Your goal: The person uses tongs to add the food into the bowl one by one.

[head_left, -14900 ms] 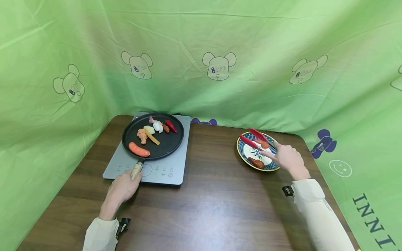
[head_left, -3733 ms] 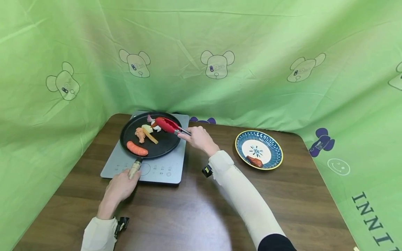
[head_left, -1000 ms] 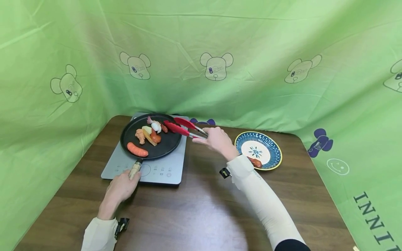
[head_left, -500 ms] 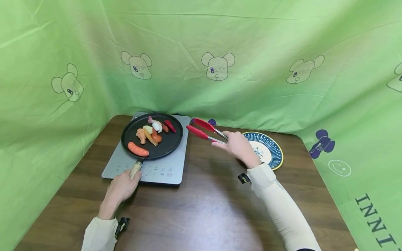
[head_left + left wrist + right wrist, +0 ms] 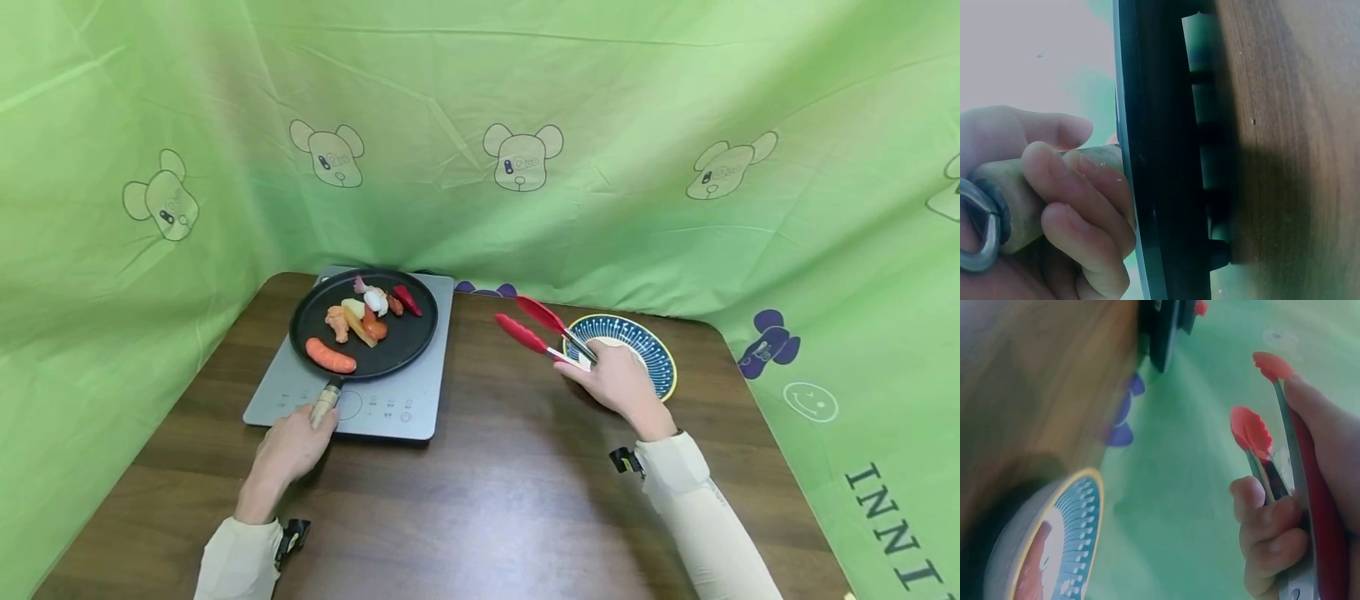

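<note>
My left hand [image 5: 295, 443] grips the wooden handle [image 5: 326, 405] of a round black frying pan [image 5: 397, 350], its fingers curled round it in the left wrist view. In the pan lie a sausage [image 5: 330, 356] and several other food pieces, a shrimp-like one [image 5: 372, 297] and a red strip [image 5: 407, 300] among them. My right hand [image 5: 619, 380] holds red-tipped tongs [image 5: 531, 323], their tips apart with nothing between them. Beneath that hand is a blue-patterned plate [image 5: 651, 350], partly covered. One reddish-brown piece of food [image 5: 1034, 562] on the plate shows in the right wrist view.
Under the pan stands a grey induction cooker [image 5: 405, 417] at the back left of the wooden table [image 5: 480, 500]. A green printed cloth [image 5: 420, 225] hangs behind and along both sides.
A brown piece left the plate, and a reddish piece now lies mid-pan. The tongs, spread, have since swung right from the pan to above the plate. My left hand keeps its grip.
</note>
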A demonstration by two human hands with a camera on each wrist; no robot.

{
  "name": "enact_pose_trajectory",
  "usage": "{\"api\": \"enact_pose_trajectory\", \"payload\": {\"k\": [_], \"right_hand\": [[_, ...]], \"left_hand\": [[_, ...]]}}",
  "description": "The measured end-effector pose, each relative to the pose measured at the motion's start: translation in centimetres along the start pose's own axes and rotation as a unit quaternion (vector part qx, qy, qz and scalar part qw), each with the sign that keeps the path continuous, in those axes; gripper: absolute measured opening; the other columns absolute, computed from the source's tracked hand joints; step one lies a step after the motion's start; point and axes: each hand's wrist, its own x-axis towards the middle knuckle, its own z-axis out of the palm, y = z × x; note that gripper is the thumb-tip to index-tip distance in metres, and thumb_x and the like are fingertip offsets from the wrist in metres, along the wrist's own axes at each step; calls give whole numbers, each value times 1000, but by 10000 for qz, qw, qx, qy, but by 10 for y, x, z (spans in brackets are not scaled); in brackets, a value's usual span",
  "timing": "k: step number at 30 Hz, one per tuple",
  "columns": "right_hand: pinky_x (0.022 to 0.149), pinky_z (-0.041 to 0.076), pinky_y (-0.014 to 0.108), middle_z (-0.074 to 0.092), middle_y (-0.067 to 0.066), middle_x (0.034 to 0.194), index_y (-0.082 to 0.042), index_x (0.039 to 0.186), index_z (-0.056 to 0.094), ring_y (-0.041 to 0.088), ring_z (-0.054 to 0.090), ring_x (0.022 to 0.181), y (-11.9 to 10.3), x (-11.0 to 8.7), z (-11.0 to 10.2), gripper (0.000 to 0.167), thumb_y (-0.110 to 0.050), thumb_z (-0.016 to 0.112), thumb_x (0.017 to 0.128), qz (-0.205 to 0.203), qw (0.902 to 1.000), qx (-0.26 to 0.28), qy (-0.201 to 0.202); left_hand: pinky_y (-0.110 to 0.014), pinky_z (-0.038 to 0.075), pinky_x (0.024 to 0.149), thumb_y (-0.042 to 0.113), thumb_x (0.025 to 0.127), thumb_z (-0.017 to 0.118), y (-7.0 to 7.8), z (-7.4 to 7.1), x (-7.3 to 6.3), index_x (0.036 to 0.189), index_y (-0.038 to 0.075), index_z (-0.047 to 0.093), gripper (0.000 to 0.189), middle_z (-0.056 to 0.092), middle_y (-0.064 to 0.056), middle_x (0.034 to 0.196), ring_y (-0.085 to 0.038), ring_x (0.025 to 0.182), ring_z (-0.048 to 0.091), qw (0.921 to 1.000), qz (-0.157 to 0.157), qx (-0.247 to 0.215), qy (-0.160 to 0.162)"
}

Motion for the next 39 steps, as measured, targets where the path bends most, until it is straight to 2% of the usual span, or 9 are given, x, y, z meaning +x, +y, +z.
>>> {"api": "enact_pose_trajectory", "payload": {"k": [4, 8, 15, 18, 22, 26, 29, 33, 39], "right_hand": [[46, 33, 35, 44, -2, 58, -11, 78, 54, 19, 45, 53, 15, -14, -4, 51, -61, 67, 77, -85, 9996, -227, 161], [43, 35, 39, 43, -2, 55, -10, 75, 51, 20, 44, 48, 30, -23, -11, 48, -54, 71, 77, -154, 9985, -454, 252], [47, 37, 44, 52, 5, 65, -9, 81, 50, 28, 52, 56, 50, -33, -24, 48, -55, 66, 81, 172, 9978, -626, -136], [46, 37, 45, 55, 9, 69, -8, 83, 50, 31, 54, 57, 59, -40, -26, 49, -54, 65, 83, 213, 9975, -655, -154], [46, 37, 45, 53, 7, 66, -8, 81, 51, 28, 53, 55, 73, -51, -29, 47, -52, 66, 82, 188, 9975, -672, -59], [46, 38, 44, 54, 7, 65, -7, 83, 53, 28, 53, 56, 90, -59, -35, 50, -56, 64, 83, 289, 9967, -719, -232], [48, 39, 44, 56, 6, 68, -3, 93, 58, 28, 55, 59, 101, -63, -38, 56, -58, 62, 83, 361, 9958, -675, -497], [51, 42, 44, 60, 4, 70, -3, 108, 62, 27, 58, 64, 112, -67, -41, 62, -59, 63, 82, 297, 9958, -578, -640], [52, 43, 46, 58, 4, 71, -5, 114, 63, 30, 59, 69, 122, -70, -41, 64, -60, 64, 81, 330, 9937, -576, -905]], "left_hand": [[-35, 33, 50, 49, 96, 40, 0, 0, 0, 101, 0, 54, 52, 45, -9, 70, -23, 60, 45, 10000, -48, -18, -50], [-34, 33, 49, 48, 96, 41, 1, 0, 1, 100, 1, 54, 49, 44, -9, 68, -23, 58, 44, 9999, -54, -48, -84], [-34, 33, 50, 48, 96, 40, 2, -2, 4, 98, 1, 54, 49, 44, -9, 69, -23, 58, 44, 10000, -18, -84, -28], [-34, 33, 50, 49, 96, 40, 1, -1, 3, 99, 2, 54, 49, 43, -9, 69, -23, 58, 44, 9999, -44, -96, -49], [-34, 32, 49, 50, 96, 40, 0, 0, 1, 99, 2, 53, 50, 42, -8, 68, -22, 57, 43, 9999, -76, -96, -84], [-34, 31, 49, 50, 96, 39, 0, 0, 1, 98, 2, 52, 50, 42, -8, 67, -22, 56, 42, 9999, -78, -85, -89], [-34, 31, 49, 50, 96, 39, 1, -1, 2, 98, 2, 52, 49, 41, -8, 67, -22, 56, 42, 9999, -85, -84, -96], [-34, 31, 49, 49, 96, 40, 1, -1, 2, 97, 2, 52, 48, 41, -8, 68, -22, 56, 42, 9999, -79, -101, -104], [-34, 31, 49, 52, 96, 39, 0, 0, 2, 96, 3, 52, 51, 42, -8, 69, -22, 57, 42, 9998, -93, -82, -137]]}}
